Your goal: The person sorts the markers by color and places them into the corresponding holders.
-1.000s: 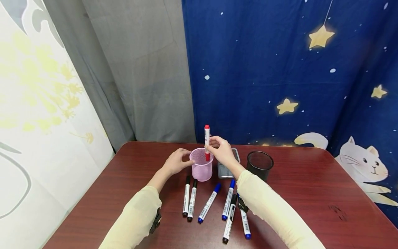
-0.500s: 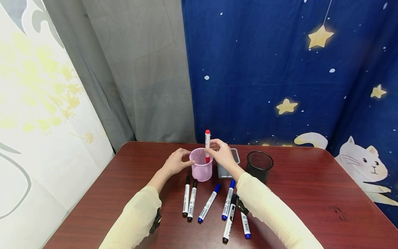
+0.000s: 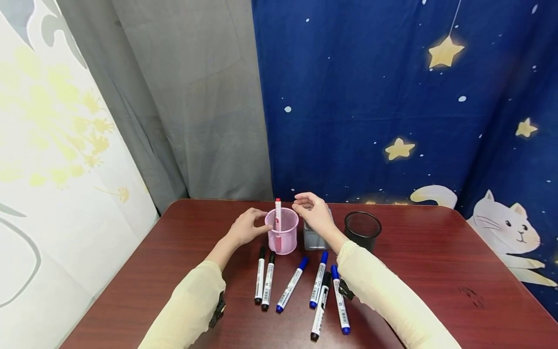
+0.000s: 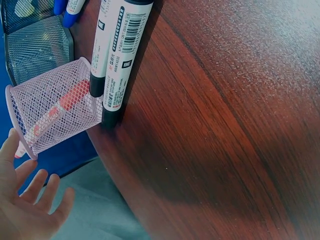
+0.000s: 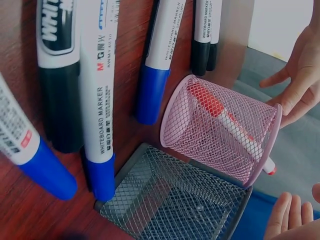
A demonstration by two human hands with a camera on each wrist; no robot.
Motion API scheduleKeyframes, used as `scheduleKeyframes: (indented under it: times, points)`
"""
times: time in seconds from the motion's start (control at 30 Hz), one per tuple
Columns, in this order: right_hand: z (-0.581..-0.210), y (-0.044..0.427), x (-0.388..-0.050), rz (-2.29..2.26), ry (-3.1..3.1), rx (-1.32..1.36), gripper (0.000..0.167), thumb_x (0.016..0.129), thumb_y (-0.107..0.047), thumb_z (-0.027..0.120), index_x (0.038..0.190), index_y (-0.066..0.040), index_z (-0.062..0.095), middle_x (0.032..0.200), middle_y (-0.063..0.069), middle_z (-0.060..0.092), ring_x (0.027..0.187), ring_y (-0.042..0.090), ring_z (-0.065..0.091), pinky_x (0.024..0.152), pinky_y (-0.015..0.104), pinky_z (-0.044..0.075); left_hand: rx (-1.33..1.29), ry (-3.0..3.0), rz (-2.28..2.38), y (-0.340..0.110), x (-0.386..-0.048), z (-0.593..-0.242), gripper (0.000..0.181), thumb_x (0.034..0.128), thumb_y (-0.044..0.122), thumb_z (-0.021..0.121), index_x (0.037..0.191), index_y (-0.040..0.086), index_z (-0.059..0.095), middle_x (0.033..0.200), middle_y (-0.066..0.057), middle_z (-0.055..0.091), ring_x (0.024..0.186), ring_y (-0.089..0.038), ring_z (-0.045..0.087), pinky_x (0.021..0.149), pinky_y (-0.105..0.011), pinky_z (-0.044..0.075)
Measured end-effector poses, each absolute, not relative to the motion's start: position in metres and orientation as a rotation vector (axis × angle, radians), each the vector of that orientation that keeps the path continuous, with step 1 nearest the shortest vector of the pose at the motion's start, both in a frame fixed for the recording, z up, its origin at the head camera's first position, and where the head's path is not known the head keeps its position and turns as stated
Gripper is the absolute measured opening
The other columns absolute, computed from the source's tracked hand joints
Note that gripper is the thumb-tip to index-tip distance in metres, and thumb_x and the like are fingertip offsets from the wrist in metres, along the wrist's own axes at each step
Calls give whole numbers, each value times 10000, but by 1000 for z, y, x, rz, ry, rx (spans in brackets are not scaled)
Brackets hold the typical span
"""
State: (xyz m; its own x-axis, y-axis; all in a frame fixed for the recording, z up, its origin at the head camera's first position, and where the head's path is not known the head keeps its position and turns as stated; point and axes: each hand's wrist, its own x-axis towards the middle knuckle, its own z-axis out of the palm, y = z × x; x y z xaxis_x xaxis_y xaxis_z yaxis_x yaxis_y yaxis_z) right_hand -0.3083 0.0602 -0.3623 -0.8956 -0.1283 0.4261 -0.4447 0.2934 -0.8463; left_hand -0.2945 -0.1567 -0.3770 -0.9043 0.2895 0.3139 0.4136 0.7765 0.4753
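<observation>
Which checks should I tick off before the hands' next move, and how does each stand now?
1. Red marker inside the pink cup: ok, its top above the rim.
2. Pink cup upright: ok.
3. Right hand free: ok, holding nothing.
4. Left hand off the pink cup: not ok, it touches the rim.
5. Six other markers lying on the table: ok.
6. Round black cup empty: cannot tell, its bottom is hidden.

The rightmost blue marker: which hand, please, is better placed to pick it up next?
Probably the right hand: it holds nothing, and the blue marker lies on its side; the left hand is at the pink cup.
</observation>
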Motion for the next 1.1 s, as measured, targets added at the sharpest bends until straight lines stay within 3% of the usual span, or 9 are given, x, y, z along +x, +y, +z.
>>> scheduleKeyframes:
  times: [0.27,0.5,0.63,1.1]
  points:
    - [-335,78,-279,1608,-2300,698,230,812,-67,625,1022,19,587,936,169,616,860,273,583,735,401,460,-549,-2762,-809,-155,-293,-375,436,755,297,684,1102,43,609,1079,-94,552,995,-250,521,813,-428,404]
    - [-337,108,-273,1412,-2392,778,203,815,-166,638,1001,-90,610,925,33,635,831,126,585,688,303,451,-550,-2768,-799,-156,-293,-374,434,756,299,681,1106,51,610,1067,-93,561,976,-241,533,802,-416,413]
    - [-346,124,-270,1332,-2426,835,190,812,-194,644,993,-146,615,898,-41,635,815,74,578,673,317,447,-551,-2774,-790,-157,-294,-376,435,756,300,682,1106,52,611,1056,-96,564,970,-241,533,803,-417,411]
    - [-368,173,-232,1232,-2513,940,158,806,-169,650,957,-183,607,869,-22,626,782,67,571,617,254,477,-588,-2754,-796,-158,-295,-377,438,756,293,684,1104,38,609,1009,-111,580,928,-244,543,770,-403,424]
